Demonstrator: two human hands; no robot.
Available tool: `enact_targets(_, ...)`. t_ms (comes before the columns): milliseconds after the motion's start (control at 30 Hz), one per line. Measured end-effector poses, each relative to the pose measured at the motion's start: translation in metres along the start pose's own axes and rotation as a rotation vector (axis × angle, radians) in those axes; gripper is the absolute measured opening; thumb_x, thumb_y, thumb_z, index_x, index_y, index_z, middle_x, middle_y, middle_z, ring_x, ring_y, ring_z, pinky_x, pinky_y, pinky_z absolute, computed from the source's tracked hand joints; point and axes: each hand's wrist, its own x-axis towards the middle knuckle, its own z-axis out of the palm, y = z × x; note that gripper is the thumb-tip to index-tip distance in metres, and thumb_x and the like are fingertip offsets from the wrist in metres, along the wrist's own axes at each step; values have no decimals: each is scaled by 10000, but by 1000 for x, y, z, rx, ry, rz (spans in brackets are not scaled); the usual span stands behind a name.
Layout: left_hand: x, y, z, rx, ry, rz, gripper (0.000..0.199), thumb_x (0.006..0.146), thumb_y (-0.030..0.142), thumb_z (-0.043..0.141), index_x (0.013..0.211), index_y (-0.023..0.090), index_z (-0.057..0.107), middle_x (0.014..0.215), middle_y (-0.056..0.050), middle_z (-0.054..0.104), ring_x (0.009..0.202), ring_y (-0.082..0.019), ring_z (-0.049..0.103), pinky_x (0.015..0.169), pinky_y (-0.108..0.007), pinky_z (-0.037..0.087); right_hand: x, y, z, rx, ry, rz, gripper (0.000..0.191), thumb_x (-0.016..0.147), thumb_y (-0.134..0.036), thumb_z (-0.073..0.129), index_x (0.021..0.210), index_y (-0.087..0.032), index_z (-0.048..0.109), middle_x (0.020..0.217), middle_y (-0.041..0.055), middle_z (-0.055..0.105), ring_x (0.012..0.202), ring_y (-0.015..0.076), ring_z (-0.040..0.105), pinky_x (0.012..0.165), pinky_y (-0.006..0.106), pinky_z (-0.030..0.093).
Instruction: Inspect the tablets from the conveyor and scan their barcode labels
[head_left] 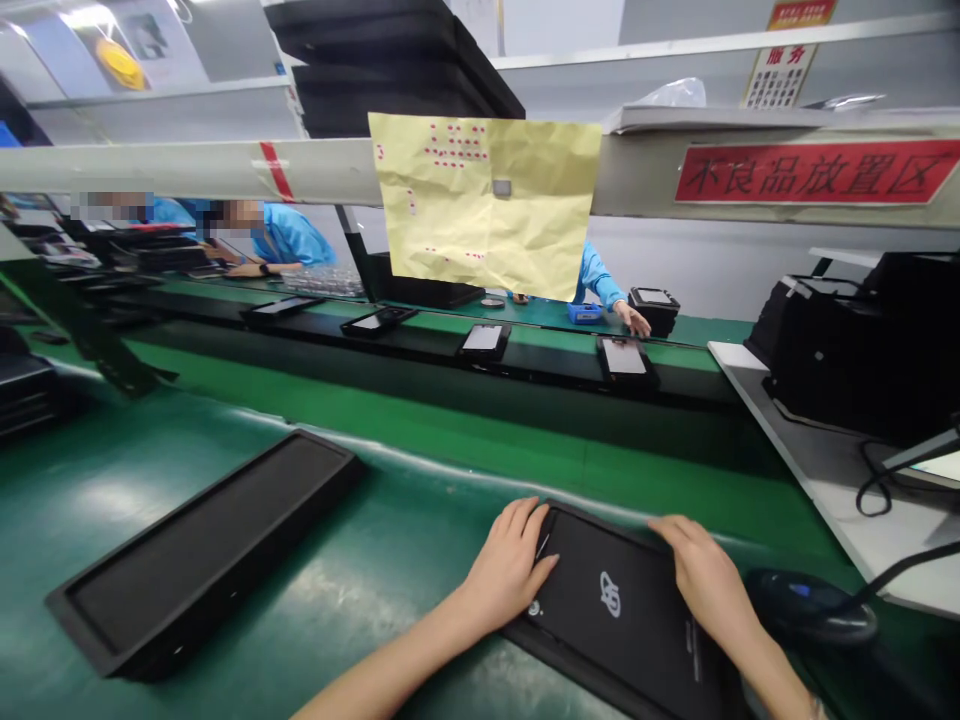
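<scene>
In front of me on the green bench lies a black tablet (622, 580), its back facing up with a pale logo and a camera lens near one corner. A black tray (570, 668) seems to lie under it, its edge showing. My left hand (514, 560) grips the tablet's left side, thumb over the back and fingers along the far left edge. At the opposite side, my right hand (705, 580) curls over the right edge; its fingertips are partly hidden. Left of both hands is a long black tray (210, 540) with a raised rim.
Beyond the bench, a dark conveyor (420, 355) carries several devices in black trays. Co-workers in blue sleeves (296, 235) sit across it. A dark rounded device with a cable (814, 605) lies by my right wrist. A yellow paper (487, 205) hangs from the overhead rail.
</scene>
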Motion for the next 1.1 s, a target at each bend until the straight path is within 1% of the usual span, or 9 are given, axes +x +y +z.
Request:
enact_targets(133, -13, -11, 21, -81, -50, 20, 635, 849, 345, 549, 1375, 140, 257, 1462, -198, 224, 1357, -297, 212, 1076, -507, 314, -6, -19, 21, -236, 87, -71, 411, 964, -320, 241, 1023, -155, 613, 1000, 130, 567, 946, 297, 510, 841, 437, 402)
enact_targets(267, -21, -2, 27, -140, -93, 88, 954, 755, 471, 667, 1435, 162, 74, 1511, -203, 8, 1390, -335, 32, 1091, -563, 233, -13, -34, 37, -423, 106, -105, 625, 990, -501, 133, 1062, -86, 595, 977, 187, 541, 903, 351, 483, 786, 494, 399)
enact_targets(400, -25, 2, 30, -166, -109, 99, 1211, 585, 568, 774, 1444, 162, 22, 1503, -225, 43, 1383, -365, 58, 1087, -577, 229, -9, -35, 39, -486, 107, -98, 687, 971, -581, 110, 1027, -79, 576, 939, 179, 515, 884, 346, 471, 767, 487, 399)
enact_targets(567, -35, 6, 42, -176, -63, 23, 1254, 542, 553, 804, 1439, 154, 23, 1495, -233, 92, 1375, -375, 112, 1088, -582, 234, 0, -35, 34, -456, 38, -80, 403, 983, -455, 341, 858, -130, 545, 865, 100, 497, 799, 273, 465, 752, 430, 401)
enact_targets(633, -37, 8, 44, -197, -15, 1, 1192, 589, 526, 791, 1431, 156, 31, 1488, -229, 133, 1370, -358, 151, 1087, -575, 252, -1, -37, 33, -449, 4, -66, 290, 959, -380, 438, 893, -122, 553, 889, 95, 497, 813, 270, 459, 770, 432, 392)
enact_targets(733, -37, 10, 44, -284, 74, -74, 824, 811, 426, 615, 1405, 142, 121, 1467, -198, 219, 1360, -290, 206, 1099, -530, 268, -4, -41, 31, -436, -53, -53, 251, 946, -331, 492, 1022, -101, 556, 952, 102, 491, 886, 281, 450, 814, 438, 380)
enact_targets(833, -35, 12, 43, -372, 134, -168, 548, 908, 360, 431, 1356, 108, 241, 1437, -185, 277, 1345, -258, 227, 1109, -515, 251, -4, -44, 31, -415, -108, -32, 257, 933, -340, 526, 1016, -98, 546, 961, 106, 481, 907, 287, 443, 814, 438, 383)
enact_targets(967, -36, 15, 40, -434, 153, -215, 538, 899, 388, 418, 1327, 83, 302, 1410, -189, 311, 1323, -269, 245, 1109, -519, 226, 8, -46, 25, -365, -170, 3, 227, 864, -313, 628, 865, -123, 504, 908, 96, 496, 862, 274, 470, 764, 412, 407)
enact_targets(1100, -31, 10, 35, -561, 183, -265, 500, 883, 449, 389, 1261, 122, 391, 1334, -159, 399, 1270, -260, 316, 1097, -489, 239, 21, -54, 3, -282, -264, -15, 189, 817, -190, 674, 817, -161, 487, 782, 12, 558, 735, 198, 539, 649, 293, 424)
